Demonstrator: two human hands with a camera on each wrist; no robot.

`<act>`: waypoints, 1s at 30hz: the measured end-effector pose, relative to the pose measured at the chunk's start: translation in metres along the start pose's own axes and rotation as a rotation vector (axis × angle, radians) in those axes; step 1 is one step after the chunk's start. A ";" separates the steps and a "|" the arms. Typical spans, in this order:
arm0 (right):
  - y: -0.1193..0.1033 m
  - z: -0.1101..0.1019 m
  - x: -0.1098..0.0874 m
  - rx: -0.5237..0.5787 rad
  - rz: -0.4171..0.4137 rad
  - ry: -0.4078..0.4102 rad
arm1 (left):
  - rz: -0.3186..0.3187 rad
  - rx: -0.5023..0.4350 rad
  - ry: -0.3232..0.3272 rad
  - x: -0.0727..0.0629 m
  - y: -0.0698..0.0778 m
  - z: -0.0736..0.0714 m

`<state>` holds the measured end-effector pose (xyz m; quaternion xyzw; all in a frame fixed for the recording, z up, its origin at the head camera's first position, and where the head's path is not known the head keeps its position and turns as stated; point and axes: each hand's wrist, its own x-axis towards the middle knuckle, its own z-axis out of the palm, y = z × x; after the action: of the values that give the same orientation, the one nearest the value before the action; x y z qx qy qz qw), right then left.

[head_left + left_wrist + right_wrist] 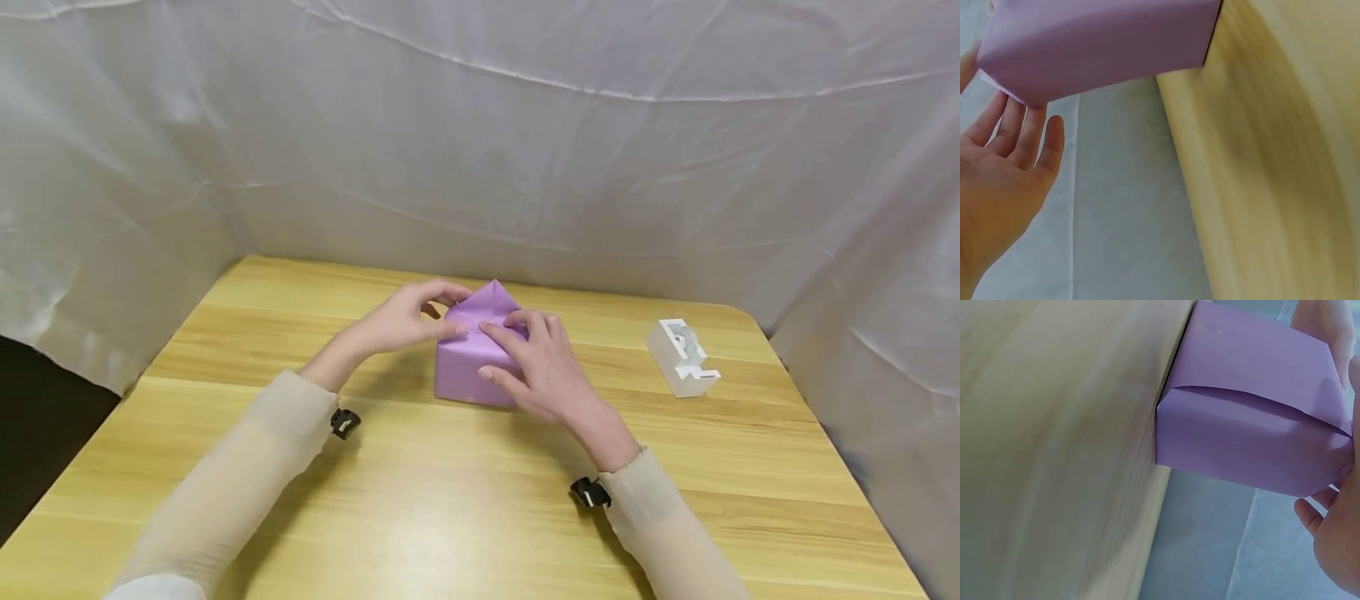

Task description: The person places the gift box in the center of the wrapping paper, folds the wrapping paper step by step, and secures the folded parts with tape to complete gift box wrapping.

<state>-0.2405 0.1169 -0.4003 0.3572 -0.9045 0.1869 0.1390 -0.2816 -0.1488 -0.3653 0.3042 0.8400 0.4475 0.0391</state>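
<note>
A box wrapped in purple paper [472, 375] stands on the table, a pointed paper flap [492, 300] rising at its far top side. My left hand [401, 321] is at the box's left top edge, thumb at the near side and index finger by the flap. In the left wrist view the other fingers of that hand [1007, 156] lie loosely extended along the box. Fingers of my right hand [543, 362] press on the top, with the thumb toward the front. The right wrist view shows a paper edge slightly lifted along the box's side [1254, 440].
To the right, a white tape dispenser [681, 367] with a pale green roll stands on the wooden table [420, 508]. Pale curtains [525, 167] hang behind and at both sides. Small black devices [590, 492] sit at both wrists.
</note>
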 end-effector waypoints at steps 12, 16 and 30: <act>0.015 -0.005 -0.006 0.159 -0.053 0.151 | 0.065 0.073 0.083 -0.015 0.006 0.018; 0.020 -0.009 -0.009 0.266 -0.106 0.298 | 0.109 0.094 0.072 -0.017 0.010 0.023; 0.027 -0.023 -0.021 0.181 -0.147 0.127 | 0.236 0.367 0.072 -0.023 0.022 0.030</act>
<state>-0.2419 0.1576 -0.3946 0.4209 -0.8449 0.2791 0.1764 -0.2421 -0.1308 -0.3708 0.3865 0.8667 0.2992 -0.0996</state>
